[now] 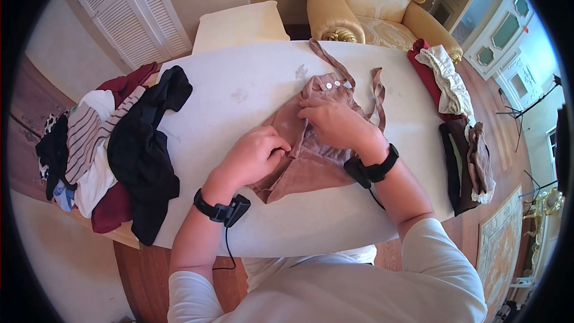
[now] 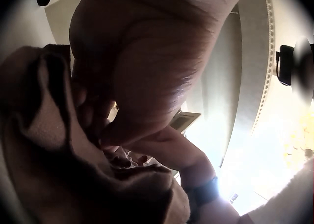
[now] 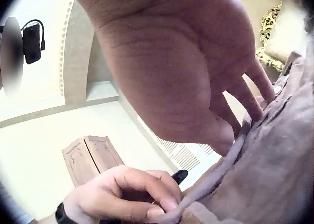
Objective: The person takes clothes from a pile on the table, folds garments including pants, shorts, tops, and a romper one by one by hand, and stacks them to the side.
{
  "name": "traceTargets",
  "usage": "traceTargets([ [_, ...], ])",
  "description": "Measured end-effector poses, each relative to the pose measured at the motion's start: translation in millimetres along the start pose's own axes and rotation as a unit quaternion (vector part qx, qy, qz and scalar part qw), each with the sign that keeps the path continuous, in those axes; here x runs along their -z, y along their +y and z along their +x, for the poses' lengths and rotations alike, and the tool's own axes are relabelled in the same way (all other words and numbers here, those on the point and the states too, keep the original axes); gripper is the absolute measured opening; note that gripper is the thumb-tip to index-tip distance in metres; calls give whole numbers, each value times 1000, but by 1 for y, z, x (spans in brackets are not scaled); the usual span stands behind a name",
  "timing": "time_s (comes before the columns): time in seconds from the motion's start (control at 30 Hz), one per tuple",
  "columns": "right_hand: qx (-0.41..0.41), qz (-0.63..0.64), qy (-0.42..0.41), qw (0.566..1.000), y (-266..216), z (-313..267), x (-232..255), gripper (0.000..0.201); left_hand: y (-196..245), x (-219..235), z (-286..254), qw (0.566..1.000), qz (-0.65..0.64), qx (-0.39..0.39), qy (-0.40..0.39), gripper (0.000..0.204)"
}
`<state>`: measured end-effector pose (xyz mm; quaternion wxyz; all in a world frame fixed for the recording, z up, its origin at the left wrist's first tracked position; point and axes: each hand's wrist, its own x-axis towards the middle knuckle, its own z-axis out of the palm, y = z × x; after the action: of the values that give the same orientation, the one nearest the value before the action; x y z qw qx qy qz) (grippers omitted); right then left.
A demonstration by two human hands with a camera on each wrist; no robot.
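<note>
A dusty-pink garment (image 1: 305, 173) with white buttons and long straps lies at the table's middle. In the head view the left hand (image 1: 254, 154) pinches its edge at the left. The right hand (image 1: 338, 121) holds the cloth higher up, just below the buttons. The left wrist view shows the left hand (image 2: 147, 62) over folds of the garment (image 2: 59, 170). From the right wrist view, the right hand (image 3: 181, 72) has thumb and fingers on the edge of the cloth (image 3: 274, 155), while the left hand (image 3: 122, 194) pinches the same edge lower down.
A pile of clothes, with a black garment (image 1: 143, 155) and a striped one (image 1: 86, 143), lies on the left. Folded clothes, a cream one (image 1: 445, 81) and a brown one (image 1: 478, 161), line the right edge of the white table (image 1: 215, 98). An armchair (image 1: 382, 9) stands behind.
</note>
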<state>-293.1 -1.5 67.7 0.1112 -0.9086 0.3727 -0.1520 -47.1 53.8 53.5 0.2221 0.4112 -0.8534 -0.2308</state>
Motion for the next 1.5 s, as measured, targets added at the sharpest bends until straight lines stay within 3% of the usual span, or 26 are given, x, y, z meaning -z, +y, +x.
traceTargets([
  [0.07, 2, 8, -2, 1000, -3, 0, 1, 31, -1, 1, 0, 1000, -10, 8, 7, 14],
  [0.17, -29, -20, -78, 996, -3, 0, -1, 30, 0, 2, -1, 1000, -2, 5, 15, 15],
  [0.37, -16, -14, -31, 999, -13, -4, 4, 27, -6, 2, -3, 999, 13, -7, 32, 16],
  [0.47, 47, 26, 12, 998, -33, -4, 14, 21, -11, 5, -4, 999, -7, 2, 33, 17],
  [0.53, 26, 77, -72, 994, -47, -5, 17, 14, -3, 15, -2, 999, -18, 23, 14, 18],
  [0.57, 26, 78, -72, 994, -52, -7, 17, 14, 1, 18, -3, 999, -28, 44, -6, 20],
  [0.73, 26, 102, -239, 965, -80, -14, 22, 20, -1, 14, -6, 1000, -4, 20, -7, 22],
  [0.9, 38, 53, -268, 961, -72, -13, -9, 22, -9, 17, -5, 999, 16, 0, 40, 19],
  [0.97, 36, 55, -255, 965, -69, -13, -13, 20, 2, 32, -6, 997, -26, 73, 4, 21],
  [1.0, 18, 59, -266, 962, -69, -11, -12, 19, 12, 39, -8, 997, -23, 74, 3, 21],
  [1.07, 1, 63, -271, 960, -68, -8, -9, 19, 31, 51, -11, 975, -52, 194, -98, 28],
  [1.1, -4, 83, -282, 956, -66, -7, -6, 19, 34, 51, -12, 975, -47, 192, -99, 28],
  [1.17, -10, 105, -289, 951, -64, -6, 0, 20, 39, 47, -17, 987, 42, 92, -125, 36],
  [1.23, -11, 92, -292, 952, -64, -6, 7, 21, 43, 32, -22, 987, 77, 71, -121, 39],
  [1.3, -9, 93, -274, 957, -61, -8, 10, 20, 43, 13, -32, 986, 167, -6, 9, 30],
  [1.37, -7, 94, -256, 962, -61, -12, 12, 20, 45, 6, -40, 983, 180, 4, 17, 22],
  [1.43, 7, 87, -226, 970, -64, -15, 15, 20, 52, 4, -46, 976, 198, 33, 82, 16],
  [1.5, 21, 58, -246, 967, -74, -20, 20, 19, 52, 2, -54, 974, 208, 16, 84, 16],
])
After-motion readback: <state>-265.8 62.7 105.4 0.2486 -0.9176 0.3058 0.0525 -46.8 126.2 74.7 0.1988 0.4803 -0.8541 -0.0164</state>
